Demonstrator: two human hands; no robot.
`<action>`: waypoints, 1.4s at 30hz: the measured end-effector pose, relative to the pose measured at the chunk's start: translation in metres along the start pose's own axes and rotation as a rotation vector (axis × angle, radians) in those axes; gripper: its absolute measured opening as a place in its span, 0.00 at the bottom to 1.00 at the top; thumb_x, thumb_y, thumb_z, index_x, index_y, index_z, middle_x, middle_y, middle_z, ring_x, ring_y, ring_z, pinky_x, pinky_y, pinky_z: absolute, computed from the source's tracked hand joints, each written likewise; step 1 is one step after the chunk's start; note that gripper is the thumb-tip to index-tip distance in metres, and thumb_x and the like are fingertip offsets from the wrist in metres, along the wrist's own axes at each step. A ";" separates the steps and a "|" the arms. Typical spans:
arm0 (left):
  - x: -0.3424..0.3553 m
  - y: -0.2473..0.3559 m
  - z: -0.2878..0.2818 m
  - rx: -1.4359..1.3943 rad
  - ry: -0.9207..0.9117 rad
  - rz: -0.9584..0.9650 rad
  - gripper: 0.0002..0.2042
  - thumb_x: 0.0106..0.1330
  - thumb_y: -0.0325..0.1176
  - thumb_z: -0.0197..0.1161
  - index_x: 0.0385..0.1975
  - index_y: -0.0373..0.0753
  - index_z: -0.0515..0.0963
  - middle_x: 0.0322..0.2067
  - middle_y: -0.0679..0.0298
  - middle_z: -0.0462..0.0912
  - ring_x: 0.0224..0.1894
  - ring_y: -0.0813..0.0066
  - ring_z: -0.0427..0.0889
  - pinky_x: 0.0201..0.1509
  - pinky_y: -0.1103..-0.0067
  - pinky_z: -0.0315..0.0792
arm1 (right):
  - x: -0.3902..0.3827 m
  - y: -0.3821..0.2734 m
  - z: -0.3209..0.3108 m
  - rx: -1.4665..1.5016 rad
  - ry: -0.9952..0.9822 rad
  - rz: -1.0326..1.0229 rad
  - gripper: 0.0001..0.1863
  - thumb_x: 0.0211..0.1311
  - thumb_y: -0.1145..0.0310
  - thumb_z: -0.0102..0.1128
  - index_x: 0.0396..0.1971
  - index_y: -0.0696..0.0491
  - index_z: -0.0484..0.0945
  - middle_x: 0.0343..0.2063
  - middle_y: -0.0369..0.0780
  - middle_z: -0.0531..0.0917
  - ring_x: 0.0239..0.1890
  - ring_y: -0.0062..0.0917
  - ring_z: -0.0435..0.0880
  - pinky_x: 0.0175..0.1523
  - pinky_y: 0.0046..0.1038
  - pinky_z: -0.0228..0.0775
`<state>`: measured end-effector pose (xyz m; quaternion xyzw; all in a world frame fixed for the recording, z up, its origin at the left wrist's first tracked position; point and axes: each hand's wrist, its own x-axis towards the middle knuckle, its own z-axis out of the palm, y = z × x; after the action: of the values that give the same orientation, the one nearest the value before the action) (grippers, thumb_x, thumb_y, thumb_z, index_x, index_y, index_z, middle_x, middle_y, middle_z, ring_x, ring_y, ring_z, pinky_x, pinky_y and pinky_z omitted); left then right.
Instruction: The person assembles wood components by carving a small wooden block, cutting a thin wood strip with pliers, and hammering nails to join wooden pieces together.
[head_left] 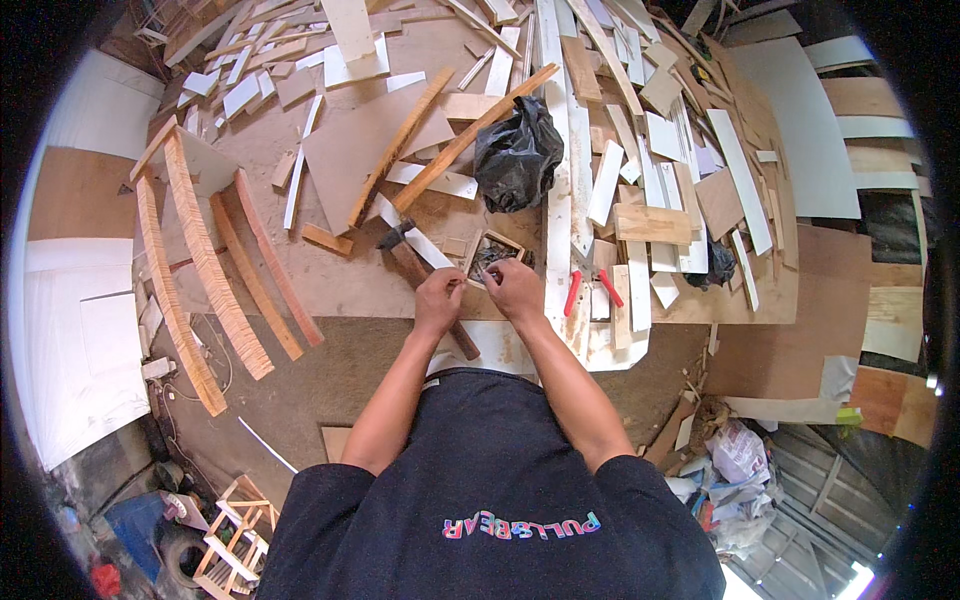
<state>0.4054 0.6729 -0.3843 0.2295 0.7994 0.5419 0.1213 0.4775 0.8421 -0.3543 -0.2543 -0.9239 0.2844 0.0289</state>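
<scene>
My left hand is closed in a pinch in front of my body; whatever its fingertips hold is too small to make out. Close beside it, my right hand has its fingers curled together at the near side of a small wooden box, and what they hold is hidden. Small dark pieces, perhaps nails, lie inside the box. A hammer with a dark head and brown wooden handle lies left of my left hand, the handle end pointing toward me. Red-handled pliers rest open to the right of my right hand.
A crumpled black plastic bag lies beyond the box. Long wooden strips and many offcuts cover the worktable. At the left stands a wooden piece with long wavy-edged legs. Plastic bags are heaped at lower right.
</scene>
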 end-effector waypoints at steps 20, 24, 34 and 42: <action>0.000 0.081 0.016 -0.025 -0.240 -0.104 0.12 0.69 0.30 0.69 0.50 0.36 0.85 0.45 0.54 0.90 0.46 0.62 0.91 0.53 0.71 0.81 | -0.016 0.010 0.001 0.534 0.166 0.455 0.12 0.60 0.60 0.71 0.34 0.54 0.87 0.29 0.42 0.90 0.33 0.30 0.91 0.41 0.32 0.82; 0.007 0.056 0.034 0.083 -0.197 0.005 0.11 0.67 0.29 0.69 0.48 0.37 0.85 0.42 0.54 0.89 0.46 0.56 0.89 0.53 0.66 0.80 | -0.019 0.019 0.005 0.544 0.331 0.345 0.11 0.60 0.63 0.70 0.36 0.55 0.86 0.29 0.42 0.90 0.33 0.28 0.91 0.41 0.31 0.82; 0.006 0.047 0.048 0.645 -0.028 0.015 0.10 0.66 0.38 0.70 0.39 0.40 0.88 0.46 0.55 0.84 0.50 0.53 0.83 0.54 0.62 0.78 | -0.046 0.038 0.015 0.557 0.176 0.272 0.10 0.63 0.65 0.69 0.39 0.55 0.85 0.29 0.41 0.90 0.30 0.27 0.90 0.40 0.30 0.81; 0.026 0.064 0.047 0.694 -0.146 -0.188 0.07 0.66 0.36 0.67 0.38 0.43 0.88 0.41 0.55 0.89 0.48 0.51 0.87 0.51 0.59 0.81 | -0.042 0.040 0.016 0.488 0.180 0.193 0.12 0.63 0.63 0.70 0.40 0.55 0.85 0.31 0.42 0.90 0.33 0.29 0.90 0.42 0.32 0.81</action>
<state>0.4189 0.7439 -0.3424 0.2207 0.9425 0.2070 0.1420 0.5292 0.8416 -0.3848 -0.3510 -0.7932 0.4763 0.1441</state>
